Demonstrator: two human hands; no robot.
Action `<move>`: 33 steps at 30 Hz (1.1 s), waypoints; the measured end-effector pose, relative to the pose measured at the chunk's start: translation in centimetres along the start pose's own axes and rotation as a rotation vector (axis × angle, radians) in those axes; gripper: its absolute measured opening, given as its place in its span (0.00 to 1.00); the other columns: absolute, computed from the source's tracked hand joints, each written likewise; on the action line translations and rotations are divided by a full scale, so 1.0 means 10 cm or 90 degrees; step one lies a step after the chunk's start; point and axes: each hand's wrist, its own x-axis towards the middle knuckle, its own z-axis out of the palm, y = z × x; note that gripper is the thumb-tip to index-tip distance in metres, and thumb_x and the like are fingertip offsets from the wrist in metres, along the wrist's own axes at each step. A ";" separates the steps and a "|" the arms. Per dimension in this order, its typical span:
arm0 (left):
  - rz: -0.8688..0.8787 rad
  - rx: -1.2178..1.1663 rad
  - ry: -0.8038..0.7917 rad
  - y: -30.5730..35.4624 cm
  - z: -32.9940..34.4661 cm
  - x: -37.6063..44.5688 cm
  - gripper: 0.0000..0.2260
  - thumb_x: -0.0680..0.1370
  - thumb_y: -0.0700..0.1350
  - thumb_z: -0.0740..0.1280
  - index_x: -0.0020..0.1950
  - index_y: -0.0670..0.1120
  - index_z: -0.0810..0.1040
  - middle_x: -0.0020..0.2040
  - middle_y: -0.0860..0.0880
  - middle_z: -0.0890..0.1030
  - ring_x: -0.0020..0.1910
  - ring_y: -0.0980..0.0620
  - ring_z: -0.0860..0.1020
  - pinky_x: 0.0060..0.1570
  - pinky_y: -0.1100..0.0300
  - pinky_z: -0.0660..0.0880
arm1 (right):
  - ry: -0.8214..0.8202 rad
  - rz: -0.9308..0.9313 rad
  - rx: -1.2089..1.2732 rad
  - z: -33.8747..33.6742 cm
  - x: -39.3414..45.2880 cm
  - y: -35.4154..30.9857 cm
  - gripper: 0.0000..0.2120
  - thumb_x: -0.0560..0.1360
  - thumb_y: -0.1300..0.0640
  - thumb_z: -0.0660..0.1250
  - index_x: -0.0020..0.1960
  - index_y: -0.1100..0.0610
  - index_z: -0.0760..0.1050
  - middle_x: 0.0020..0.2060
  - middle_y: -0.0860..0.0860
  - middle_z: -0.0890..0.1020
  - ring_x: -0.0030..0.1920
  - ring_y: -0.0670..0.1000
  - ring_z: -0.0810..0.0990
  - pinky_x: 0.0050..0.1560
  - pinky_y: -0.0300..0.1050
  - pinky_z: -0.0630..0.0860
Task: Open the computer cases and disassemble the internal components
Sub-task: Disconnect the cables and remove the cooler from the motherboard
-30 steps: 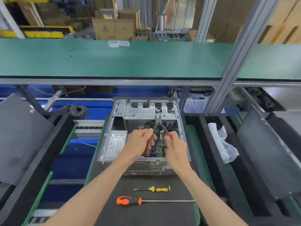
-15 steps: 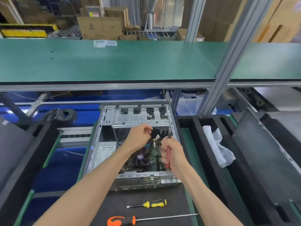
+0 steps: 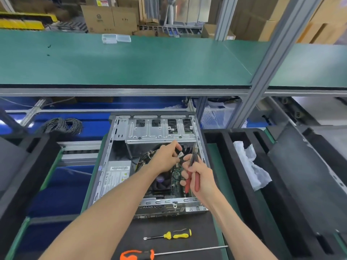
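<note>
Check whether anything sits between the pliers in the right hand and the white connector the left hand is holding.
Nothing visible does. The left hand pinches the white connector above the motherboard, and the pliers in the right hand sit just beside it, tips pointing up, with only open space between.

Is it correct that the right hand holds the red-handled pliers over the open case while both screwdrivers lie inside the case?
Not quite. The head view shows the yellow-handled screwdriver and orange-handled screwdriver on the black mat in front of the open grey metal computer case, not inside. The right hand does hold the red-handled pliers.
</note>
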 end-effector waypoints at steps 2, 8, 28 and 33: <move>-0.002 0.008 -0.012 -0.01 -0.04 0.01 0.07 0.80 0.45 0.70 0.57 0.48 0.77 0.46 0.49 0.84 0.47 0.51 0.80 0.47 0.57 0.76 | 0.015 -0.018 -0.079 0.01 0.02 0.01 0.21 0.62 0.60 0.64 0.55 0.56 0.70 0.33 0.48 0.69 0.31 0.48 0.62 0.30 0.43 0.62; 0.005 0.038 -0.058 0.00 -0.13 0.07 0.05 0.79 0.41 0.70 0.48 0.43 0.85 0.42 0.48 0.84 0.41 0.57 0.78 0.42 0.63 0.71 | 0.122 -0.039 -0.650 0.08 0.02 -0.09 0.15 0.68 0.47 0.63 0.51 0.51 0.67 0.43 0.53 0.77 0.32 0.50 0.76 0.34 0.46 0.72; -0.097 -0.122 -0.097 -0.19 -0.09 0.28 0.06 0.80 0.40 0.69 0.54 0.44 0.86 0.54 0.49 0.85 0.53 0.53 0.79 0.54 0.62 0.69 | 0.230 -0.042 -1.361 0.35 0.13 0.14 0.23 0.74 0.44 0.65 0.59 0.60 0.70 0.49 0.55 0.76 0.39 0.53 0.68 0.35 0.45 0.69; -0.101 -0.137 -0.090 -0.21 -0.08 0.28 0.06 0.79 0.40 0.70 0.52 0.46 0.87 0.48 0.52 0.83 0.48 0.56 0.78 0.53 0.62 0.68 | 0.213 -0.056 -1.375 0.36 0.15 0.15 0.23 0.75 0.45 0.66 0.61 0.61 0.70 0.51 0.55 0.78 0.49 0.54 0.79 0.35 0.45 0.68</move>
